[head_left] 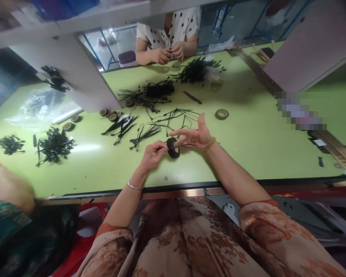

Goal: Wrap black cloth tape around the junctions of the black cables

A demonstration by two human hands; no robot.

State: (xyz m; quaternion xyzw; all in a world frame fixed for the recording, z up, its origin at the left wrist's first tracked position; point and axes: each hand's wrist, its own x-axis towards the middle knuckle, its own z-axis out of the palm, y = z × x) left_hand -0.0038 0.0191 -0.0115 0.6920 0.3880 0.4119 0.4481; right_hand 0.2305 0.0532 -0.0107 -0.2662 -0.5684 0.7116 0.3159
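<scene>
Pinches wires (pixel 188 144) in left hand (pixel 154 154), just beside tape roll (pixel 173 149); spreads right hand (pixel 197 135) wide, wires across its fingers, above worktop (pixel 248 150).

I get one view only, from the camera on the wearer's head. It looks forward and steeply down across the lap onto the bench (pixel 262 154), facing the far edge where a co-worker (pixel 167 34) sits. It rides close: the left hand (pixel 152 154), right hand (pixel 194 135) and the tape roll (pixel 173 148) between them sit mid-frame, just beyond the near edge. The wide lens bows both edges.
</scene>
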